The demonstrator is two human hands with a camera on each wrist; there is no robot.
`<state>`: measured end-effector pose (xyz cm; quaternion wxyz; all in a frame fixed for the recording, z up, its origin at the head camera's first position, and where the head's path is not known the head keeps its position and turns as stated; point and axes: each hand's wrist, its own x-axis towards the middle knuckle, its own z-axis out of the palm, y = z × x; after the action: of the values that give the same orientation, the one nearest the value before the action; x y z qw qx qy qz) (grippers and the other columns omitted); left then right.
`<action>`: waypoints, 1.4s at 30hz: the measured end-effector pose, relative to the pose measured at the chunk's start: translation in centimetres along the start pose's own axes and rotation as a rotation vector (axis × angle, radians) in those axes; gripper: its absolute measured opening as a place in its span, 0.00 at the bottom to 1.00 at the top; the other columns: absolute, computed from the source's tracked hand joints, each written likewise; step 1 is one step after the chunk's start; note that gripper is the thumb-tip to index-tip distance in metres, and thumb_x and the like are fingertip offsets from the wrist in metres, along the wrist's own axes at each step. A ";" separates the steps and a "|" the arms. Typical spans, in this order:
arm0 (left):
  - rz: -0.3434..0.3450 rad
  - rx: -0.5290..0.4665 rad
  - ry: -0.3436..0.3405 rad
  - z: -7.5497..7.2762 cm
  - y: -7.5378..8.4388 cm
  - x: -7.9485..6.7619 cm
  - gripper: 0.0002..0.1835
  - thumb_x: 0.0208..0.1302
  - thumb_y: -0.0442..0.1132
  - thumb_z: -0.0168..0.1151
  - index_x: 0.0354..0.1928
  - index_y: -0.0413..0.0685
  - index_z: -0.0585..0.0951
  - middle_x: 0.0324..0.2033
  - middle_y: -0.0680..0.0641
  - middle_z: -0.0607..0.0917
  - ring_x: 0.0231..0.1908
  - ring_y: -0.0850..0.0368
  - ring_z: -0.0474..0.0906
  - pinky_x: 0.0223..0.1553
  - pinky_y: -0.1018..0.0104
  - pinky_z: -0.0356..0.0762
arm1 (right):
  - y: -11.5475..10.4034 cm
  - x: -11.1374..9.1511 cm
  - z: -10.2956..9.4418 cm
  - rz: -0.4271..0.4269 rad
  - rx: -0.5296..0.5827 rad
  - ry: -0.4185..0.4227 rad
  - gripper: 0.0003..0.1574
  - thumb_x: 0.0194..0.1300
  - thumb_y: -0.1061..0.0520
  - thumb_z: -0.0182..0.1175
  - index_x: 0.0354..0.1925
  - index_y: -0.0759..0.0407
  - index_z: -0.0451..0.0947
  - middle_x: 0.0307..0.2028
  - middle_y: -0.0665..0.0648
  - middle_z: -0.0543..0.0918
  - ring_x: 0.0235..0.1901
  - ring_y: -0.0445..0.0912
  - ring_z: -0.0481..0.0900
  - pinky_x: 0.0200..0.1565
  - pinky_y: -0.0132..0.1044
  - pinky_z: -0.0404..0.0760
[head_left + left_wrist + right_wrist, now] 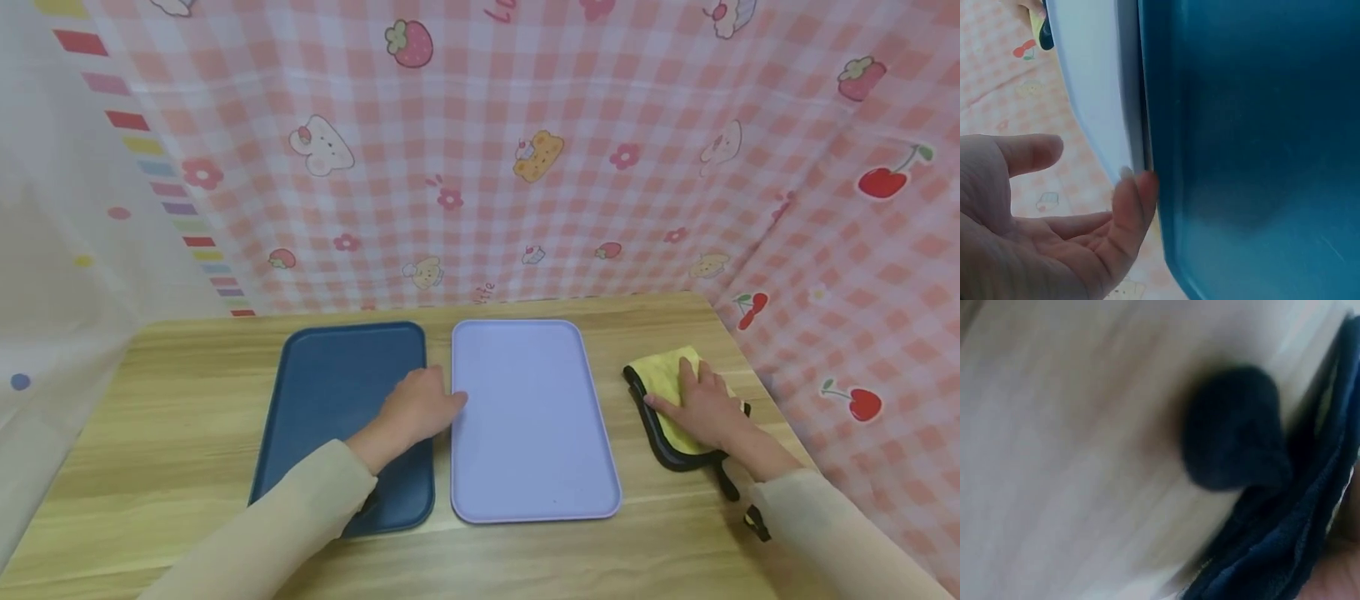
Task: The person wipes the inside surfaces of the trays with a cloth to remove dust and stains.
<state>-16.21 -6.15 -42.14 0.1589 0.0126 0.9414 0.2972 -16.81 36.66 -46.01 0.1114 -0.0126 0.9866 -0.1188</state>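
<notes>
My left hand [420,404] reaches over the dark blue tray [345,358] to its right edge, beside the lavender tray [532,417]. In the left wrist view its fingertips [1145,190] are right at the blue tray's edge, and the thumb stands apart with nothing between it and the fingers. A yellow cloth with black edging [671,371] lies folded on the right of the table. My right hand [707,408] rests on top of it with the fingers spread. Up close, the right wrist view shows the cloth's dark edge [1291,531], blurred.
The two trays lie side by side on a wooden table [172,417], a narrow gap between them. A pink checked curtain [480,167] hangs behind the table and down its right side. Whitish sheeting [67,208] hangs at the left.
</notes>
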 end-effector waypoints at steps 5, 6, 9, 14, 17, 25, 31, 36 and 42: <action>-0.006 -0.067 -0.056 0.5 0.6 0.6 0.16 0.73 0.42 0.61 0.46 0.32 0.81 0.25 0.42 0.80 0.23 0.51 0.77 0.21 0.62 0.72 | 0.3 -0.3 -0.2 -0.009 -0.007 -0.029 0.69 0.73 0.25 0.52 0.77 0.80 0.41 0.73 0.89 0.43 0.69 0.85 0.47 0.56 0.89 0.51; -0.006 -0.079 -0.068 0.5 0.7 0.7 0.14 0.72 0.40 0.61 0.43 0.33 0.81 0.24 0.42 0.79 0.21 0.51 0.77 0.20 0.63 0.72 | 0.3 -0.3 -0.3 -0.010 -0.003 -0.033 0.69 0.73 0.25 0.52 0.78 0.80 0.41 0.73 0.89 0.43 0.69 0.85 0.46 0.56 0.89 0.51; -0.007 -0.086 -0.088 0.6 0.8 1.0 0.09 0.71 0.35 0.60 0.40 0.32 0.80 0.22 0.41 0.80 0.16 0.52 0.78 0.16 0.63 0.75 | 0.3 -0.3 -0.4 -0.018 0.002 -0.044 0.70 0.72 0.25 0.52 0.78 0.80 0.40 0.73 0.89 0.43 0.70 0.84 0.46 0.56 0.89 0.50; -0.034 -0.102 -0.116 0.9 0.4 2.0 0.07 0.68 0.28 0.59 0.43 0.28 0.78 0.20 0.37 0.82 0.10 0.52 0.79 0.16 0.61 0.80 | 0.3 -0.3 -0.9 -0.059 0.012 -0.081 0.72 0.70 0.26 0.57 0.77 0.81 0.39 0.72 0.90 0.43 0.70 0.85 0.47 0.56 0.89 0.53; -0.034 -0.106 -0.130 1.1 0.2 2.6 0.08 0.66 0.25 0.60 0.44 0.26 0.77 0.20 0.36 0.81 0.10 0.51 0.80 0.17 0.61 0.82 | 0.3 -0.4 -1.3 -0.074 0.040 -0.103 0.72 0.70 0.28 0.59 0.77 0.82 0.39 0.72 0.91 0.43 0.70 0.84 0.47 0.57 0.87 0.54; -0.054 -0.266 -0.213 0.7 0.1 2.7 0.08 0.60 0.21 0.58 0.41 0.24 0.76 0.22 0.33 0.83 0.13 0.50 0.83 0.19 0.60 0.84 | 0.2 -0.8 -1.3 -0.136 0.118 -0.090 0.60 0.75 0.43 0.61 0.75 0.86 0.42 0.70 0.94 0.45 0.69 0.85 0.52 0.64 0.76 0.60; -0.076 -0.407 -0.234 0.8 0.1 2.2 0.06 0.63 0.22 0.55 0.40 0.24 0.78 0.24 0.34 0.85 0.20 0.47 0.86 0.23 0.59 0.86 | 0.2 -1.0 -0.8 -0.182 0.083 -0.017 0.48 0.74 0.56 0.61 0.73 0.87 0.49 0.68 0.94 0.52 0.67 0.84 0.57 0.62 0.75 0.65; -0.096 -0.613 -0.269 1.1 0.5 1.6 0.12 0.64 0.25 0.50 0.46 0.24 0.77 0.32 0.35 0.86 0.30 0.46 0.88 0.30 0.54 0.88 | 0.4 -1.1 -0.7 -0.197 0.082 0.014 0.46 0.73 0.60 0.61 0.72 0.87 0.50 0.67 0.94 0.55 0.67 0.84 0.57 0.63 0.75 0.65; -0.120 -0.852 -0.287 1.7 1.8 0.4 0.21 0.57 0.23 0.50 0.54 0.25 0.72 0.41 0.34 0.84 0.37 0.45 0.86 0.40 0.50 0.88 | 0.4 -1.1 -0.6 -0.196 0.088 0.014 0.46 0.74 0.60 0.61 0.72 0.87 0.49 0.68 0.93 0.54 0.67 0.84 0.57 0.63 0.76 0.64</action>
<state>-16.25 -3.66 -42.53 0.2958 -0.0674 0.7025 0.6438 -15.85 37.30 -45.27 0.0929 -0.1034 0.9752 -0.1722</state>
